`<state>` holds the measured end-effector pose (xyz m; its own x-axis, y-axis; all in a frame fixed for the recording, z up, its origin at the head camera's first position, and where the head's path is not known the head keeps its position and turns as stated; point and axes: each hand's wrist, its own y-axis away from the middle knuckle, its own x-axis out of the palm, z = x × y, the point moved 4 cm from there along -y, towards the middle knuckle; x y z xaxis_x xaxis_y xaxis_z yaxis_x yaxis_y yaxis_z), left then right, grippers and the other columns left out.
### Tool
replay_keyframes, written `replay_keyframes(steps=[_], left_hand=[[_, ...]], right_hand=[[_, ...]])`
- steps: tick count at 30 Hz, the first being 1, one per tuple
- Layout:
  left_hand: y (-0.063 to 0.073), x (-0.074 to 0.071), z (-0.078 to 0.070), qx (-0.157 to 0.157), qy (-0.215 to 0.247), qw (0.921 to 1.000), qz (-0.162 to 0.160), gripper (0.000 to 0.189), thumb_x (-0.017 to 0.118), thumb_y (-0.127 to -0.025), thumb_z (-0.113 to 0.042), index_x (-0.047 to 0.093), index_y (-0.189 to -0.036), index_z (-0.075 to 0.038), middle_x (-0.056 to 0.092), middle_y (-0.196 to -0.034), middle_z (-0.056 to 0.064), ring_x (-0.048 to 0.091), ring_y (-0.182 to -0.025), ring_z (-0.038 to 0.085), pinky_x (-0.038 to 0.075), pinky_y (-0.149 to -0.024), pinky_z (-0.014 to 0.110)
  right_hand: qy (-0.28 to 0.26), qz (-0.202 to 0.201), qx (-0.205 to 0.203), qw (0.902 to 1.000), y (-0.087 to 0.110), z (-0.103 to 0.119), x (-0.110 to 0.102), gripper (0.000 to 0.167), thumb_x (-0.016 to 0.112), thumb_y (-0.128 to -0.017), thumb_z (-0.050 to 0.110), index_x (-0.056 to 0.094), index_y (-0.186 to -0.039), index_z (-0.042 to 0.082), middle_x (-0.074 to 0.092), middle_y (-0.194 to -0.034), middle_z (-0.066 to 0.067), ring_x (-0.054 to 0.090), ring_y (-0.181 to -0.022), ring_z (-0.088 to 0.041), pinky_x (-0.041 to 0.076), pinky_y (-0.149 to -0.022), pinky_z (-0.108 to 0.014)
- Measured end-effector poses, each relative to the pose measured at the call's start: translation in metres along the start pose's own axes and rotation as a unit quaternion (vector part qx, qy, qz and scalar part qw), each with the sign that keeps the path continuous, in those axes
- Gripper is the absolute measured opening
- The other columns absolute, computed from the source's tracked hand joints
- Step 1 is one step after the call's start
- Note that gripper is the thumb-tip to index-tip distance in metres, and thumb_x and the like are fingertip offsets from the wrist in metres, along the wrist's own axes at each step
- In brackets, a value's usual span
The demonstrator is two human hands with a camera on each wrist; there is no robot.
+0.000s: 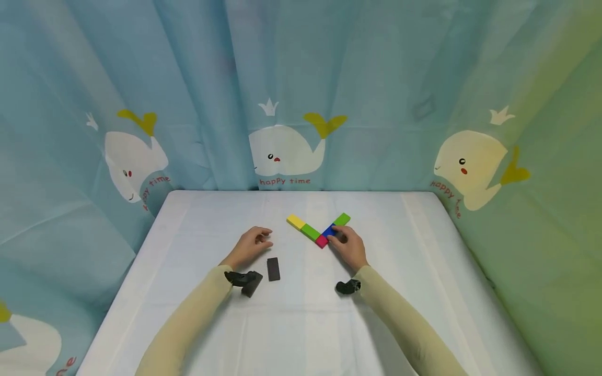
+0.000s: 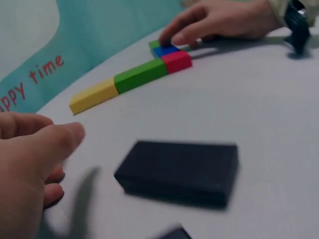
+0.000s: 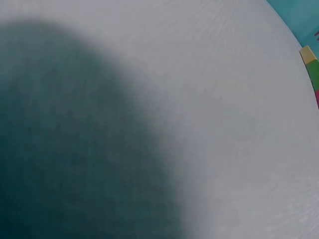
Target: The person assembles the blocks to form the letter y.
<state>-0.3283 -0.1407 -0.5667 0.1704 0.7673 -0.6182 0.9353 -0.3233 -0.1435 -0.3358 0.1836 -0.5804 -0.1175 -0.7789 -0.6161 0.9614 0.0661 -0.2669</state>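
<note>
On the white table, a yellow block, a green block and a red block lie end to end in a slanting row. From the red end, a blue block and a second green block slant off to the far right, forming a V. My right hand pinches the blue block between thumb and index finger; its other fingers are partly hidden. Left of the row, my left hand stays loosely curled with nothing in it. Nearest to it lies a black block, large in the left wrist view.
A second black block lies partly under the left wrist's black strap. A blue whale-print curtain surrounds the table at the back and sides. In the right wrist view, a blurred dark shape covers the left part.
</note>
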Motion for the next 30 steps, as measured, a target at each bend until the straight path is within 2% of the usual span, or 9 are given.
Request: replay_keyframes(steps=[3, 9, 14, 18, 21, 26, 30], left_hand=[[0.011, -0.001, -0.001, 0.023, -0.007, 0.9995, 0.019, 0.042, 0.073, -0.090, -0.020, 0.062, -0.127, -0.005, 0.060, -0.113, 0.008, 0.059, -0.096, 0.018, 0.050, -0.082, 0.036], [0.026, 0.002, -0.014, 0.026, -0.014, 0.9972, 0.069, 0.050, 0.073, -0.090, -0.029, 0.059, -0.131, -0.005, 0.058, -0.118, 0.007, 0.056, -0.102, 0.020, 0.049, -0.086, 0.038], [0.036, 0.005, -0.023, 0.050, -0.058, 0.9914, 0.106, 0.056, 0.075, -0.087, -0.035, 0.058, -0.130, -0.003, 0.055, -0.122, 0.009, 0.054, -0.109, 0.023, 0.046, -0.093, 0.042], [0.044, 0.008, -0.025, 0.062, -0.090, 0.9846, 0.137, 0.060, 0.077, -0.085, -0.037, 0.057, -0.130, -0.003, 0.053, -0.125, 0.009, 0.051, -0.114, 0.024, 0.043, -0.099, 0.044], [0.047, 0.009, -0.024, 0.069, -0.098, 0.9821, 0.145, 0.060, 0.077, -0.084, -0.037, 0.057, -0.130, -0.003, 0.052, -0.125, 0.009, 0.049, -0.117, 0.025, 0.041, -0.101, 0.044], [0.051, 0.011, -0.025, 0.085, -0.103, 0.9810, 0.140, 0.059, 0.078, -0.083, -0.039, 0.058, -0.128, -0.007, 0.053, -0.124, 0.006, 0.050, -0.115, 0.023, 0.042, -0.099, 0.044], [0.053, 0.015, -0.026, 0.090, -0.106, 0.9786, 0.151, 0.064, 0.079, -0.081, -0.042, 0.055, -0.130, -0.009, 0.051, -0.126, 0.005, 0.048, -0.115, 0.021, 0.042, -0.098, 0.042]], right_hand=[[0.002, 0.000, 0.000, 1.0000, 0.000, -0.002, -0.001, 0.040, 0.073, -0.090, 0.026, 0.066, -0.125, 0.009, 0.063, -0.114, -0.010, 0.054, -0.087, -0.023, 0.045, -0.078, -0.038], [-0.003, -0.003, -0.006, 1.0000, 0.000, -0.003, -0.002, 0.040, 0.073, -0.090, 0.026, 0.066, -0.124, 0.008, 0.063, -0.112, -0.011, 0.054, -0.085, -0.024, 0.045, -0.075, -0.038], [-0.005, -0.001, -0.006, 1.0000, 0.000, -0.003, 0.000, 0.041, 0.073, -0.090, 0.027, 0.065, -0.125, 0.009, 0.062, -0.114, -0.011, 0.054, -0.086, -0.023, 0.045, -0.076, -0.038], [-0.011, 0.005, -0.004, 0.9999, 0.000, -0.003, 0.001, 0.040, 0.073, -0.090, 0.026, 0.066, -0.125, 0.009, 0.062, -0.115, -0.011, 0.054, -0.086, -0.023, 0.045, -0.076, -0.038], [-0.006, 0.002, -0.011, 0.9999, 0.001, -0.002, 0.001, 0.040, 0.073, -0.090, 0.026, 0.066, -0.125, 0.008, 0.062, -0.115, -0.011, 0.054, -0.086, -0.022, 0.045, -0.075, -0.038], [-0.003, -0.016, -0.031, 0.9994, 0.002, 0.000, -0.001, 0.040, 0.072, -0.090, 0.028, 0.066, -0.123, 0.006, 0.063, -0.112, -0.011, 0.054, -0.083, -0.022, 0.045, -0.073, -0.037], [-0.001, -0.032, -0.053, 0.9981, 0.003, 0.000, -0.001, 0.041, 0.072, -0.090, 0.030, 0.066, -0.121, 0.003, 0.063, -0.108, -0.012, 0.054, -0.079, -0.020, 0.044, -0.069, -0.033]])
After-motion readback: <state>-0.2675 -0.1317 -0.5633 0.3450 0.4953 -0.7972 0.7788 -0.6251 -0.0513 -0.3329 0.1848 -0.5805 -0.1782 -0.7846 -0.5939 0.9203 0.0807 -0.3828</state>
